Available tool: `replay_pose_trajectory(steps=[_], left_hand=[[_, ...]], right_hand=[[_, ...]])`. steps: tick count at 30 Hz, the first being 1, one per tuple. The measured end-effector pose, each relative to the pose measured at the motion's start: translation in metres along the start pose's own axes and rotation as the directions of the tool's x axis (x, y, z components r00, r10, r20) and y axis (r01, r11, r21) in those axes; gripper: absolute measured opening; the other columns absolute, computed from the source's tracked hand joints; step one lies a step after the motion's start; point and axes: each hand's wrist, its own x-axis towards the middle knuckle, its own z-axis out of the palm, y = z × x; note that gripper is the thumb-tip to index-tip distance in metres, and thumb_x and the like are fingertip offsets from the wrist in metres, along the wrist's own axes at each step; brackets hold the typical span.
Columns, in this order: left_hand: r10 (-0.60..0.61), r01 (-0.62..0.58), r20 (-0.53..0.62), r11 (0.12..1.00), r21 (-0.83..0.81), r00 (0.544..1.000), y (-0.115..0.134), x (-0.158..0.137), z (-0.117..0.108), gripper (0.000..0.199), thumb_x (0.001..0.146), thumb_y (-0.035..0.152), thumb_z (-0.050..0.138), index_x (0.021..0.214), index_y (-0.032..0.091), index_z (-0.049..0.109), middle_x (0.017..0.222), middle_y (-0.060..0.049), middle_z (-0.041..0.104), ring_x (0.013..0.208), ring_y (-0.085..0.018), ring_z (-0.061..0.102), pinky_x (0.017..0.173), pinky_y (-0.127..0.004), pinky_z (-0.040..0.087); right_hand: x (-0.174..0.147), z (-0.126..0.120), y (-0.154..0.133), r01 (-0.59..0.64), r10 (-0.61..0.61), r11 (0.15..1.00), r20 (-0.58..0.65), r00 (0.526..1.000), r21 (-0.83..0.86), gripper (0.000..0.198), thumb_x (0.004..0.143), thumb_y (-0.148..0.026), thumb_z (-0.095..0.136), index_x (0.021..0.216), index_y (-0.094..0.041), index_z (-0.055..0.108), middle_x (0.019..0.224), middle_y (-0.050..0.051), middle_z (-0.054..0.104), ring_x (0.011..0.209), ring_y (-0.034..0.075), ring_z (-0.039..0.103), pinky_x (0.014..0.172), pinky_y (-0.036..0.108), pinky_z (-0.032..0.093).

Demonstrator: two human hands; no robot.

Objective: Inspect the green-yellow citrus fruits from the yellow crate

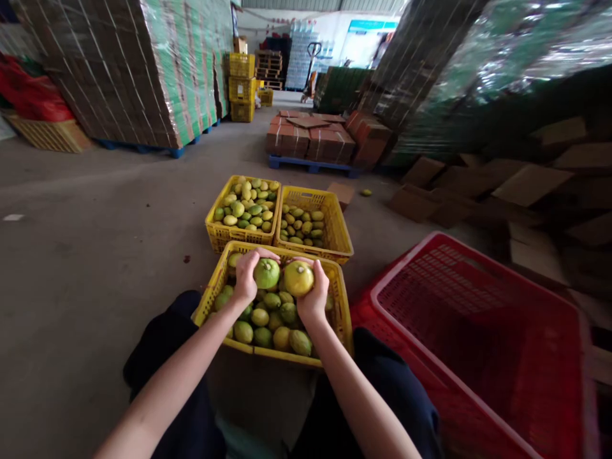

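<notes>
Paired hold above the near crate (287, 357). The left hand (247, 275) grasps a green fruit (266, 274); the right hand (314, 298) grasps a yellow fruit (299, 278). In both, the fingers curl round the outer and far sides, though some fingertips are hidden. The two fruits sit side by side over the heap (271, 319), their stem ends turned toward the viewer.

Good practice, as judged here: a light, spread grip suits the rind better than a pinch, and leaves the faces open to inspection. Level wrists allow the colours to be compared directly; a slow roll of each fruit would expose the covered side. Holding low over the heap limits bruising should one slip. The left rear crate (241, 238) and right rear crate (340, 226), both bearing fruit, lie just beyond; the red crate (526, 363) stands to the right.
</notes>
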Motion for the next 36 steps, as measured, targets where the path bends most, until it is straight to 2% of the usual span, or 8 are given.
replay_pose_trajectory(steps=[4,8,20,27,30,32,34,36], left_hand=[[0.148,-0.161,0.113,0.981,0.109,0.982,0.010,-0.006,-0.001,0.056,0.096,0.053,0.036,0.072,0.020,0.075,0.080,-0.008,0.076,0.082,-0.025,0.070,0.079,-0.038,0.054],[0.206,-0.228,0.172,0.966,0.119,0.963,0.016,-0.008,-0.004,0.056,0.098,0.051,0.035,0.077,0.021,0.077,0.081,-0.008,0.077,0.079,-0.025,0.069,0.078,-0.040,0.053],[0.236,-0.259,0.190,0.960,0.109,0.953,0.018,-0.013,-0.009,0.059,0.098,0.052,0.036,0.083,0.020,0.082,0.083,-0.008,0.079,0.078,-0.025,0.072,0.076,-0.038,0.055],[0.219,-0.243,0.238,0.967,0.077,0.946,0.022,-0.013,-0.012,0.056,0.096,0.055,0.038,0.086,0.023,0.084,0.089,-0.008,0.080,0.082,-0.028,0.074,0.079,-0.041,0.056],[0.094,-0.105,0.192,0.993,0.050,0.977,0.021,-0.011,-0.008,0.052,0.090,0.056,0.046,0.077,0.023,0.083,0.083,-0.009,0.079,0.081,-0.028,0.073,0.080,-0.040,0.056],[-0.126,0.131,0.107,0.990,-0.041,0.986,0.017,-0.007,-0.002,0.045,0.085,0.055,0.054,0.067,0.021,0.079,0.076,-0.009,0.077,0.082,-0.027,0.073,0.079,-0.038,0.056],[-0.416,0.408,0.012,0.885,-0.222,0.909,0.011,-0.001,0.004,0.041,0.080,0.053,0.059,0.060,0.020,0.073,0.071,-0.008,0.075,0.082,-0.027,0.073,0.077,-0.035,0.057],[-0.667,0.599,-0.026,0.686,-0.413,0.745,0.005,0.005,0.007,0.038,0.080,0.050,0.058,0.061,0.019,0.068,0.069,-0.007,0.073,0.081,-0.026,0.073,0.075,-0.033,0.057]], right_hand=[[-0.009,0.000,-0.003,0.267,-0.262,0.958,0.056,0.963,-0.105,0.039,0.090,-0.048,0.052,0.076,-0.020,0.075,0.083,0.004,0.076,0.081,0.022,0.069,0.079,0.034,0.053],[-0.016,-0.005,-0.005,0.343,-0.328,0.930,0.126,0.936,-0.130,0.040,0.094,-0.044,0.047,0.080,-0.022,0.077,0.084,0.003,0.077,0.079,0.022,0.068,0.078,0.034,0.054],[-0.016,-0.006,-0.011,0.301,-0.281,0.949,0.176,0.943,-0.098,0.047,0.095,-0.050,0.047,0.077,-0.023,0.081,0.078,0.004,0.077,0.078,0.026,0.072,0.077,0.039,0.055],[-0.018,-0.005,-0.019,0.164,-0.153,0.985,0.173,0.973,-0.053,0.042,0.090,-0.052,0.051,0.069,-0.027,0.078,0.074,0.003,0.076,0.080,0.026,0.072,0.081,0.040,0.055],[-0.014,-0.002,-0.014,0.075,-0.076,0.997,0.135,0.988,0.014,0.046,0.086,-0.058,0.054,0.067,-0.023,0.076,0.075,0.004,0.076,0.082,0.026,0.071,0.082,0.038,0.055],[-0.009,0.001,-0.011,-0.091,0.080,0.991,0.107,0.991,0.096,0.049,0.081,-0.063,0.056,0.066,-0.021,0.074,0.073,0.005,0.075,0.083,0.026,0.071,0.082,0.038,0.056],[-0.003,0.004,-0.007,-0.294,0.280,0.935,0.097,0.955,0.198,0.046,0.079,-0.064,0.058,0.070,-0.021,0.072,0.072,0.004,0.074,0.083,0.026,0.071,0.078,0.037,0.058],[0.003,0.005,-0.003,-0.448,0.434,0.851,0.116,0.894,0.273,0.037,0.080,-0.057,0.062,0.077,-0.022,0.071,0.072,0.002,0.073,0.082,0.025,0.071,0.074,0.034,0.059]])
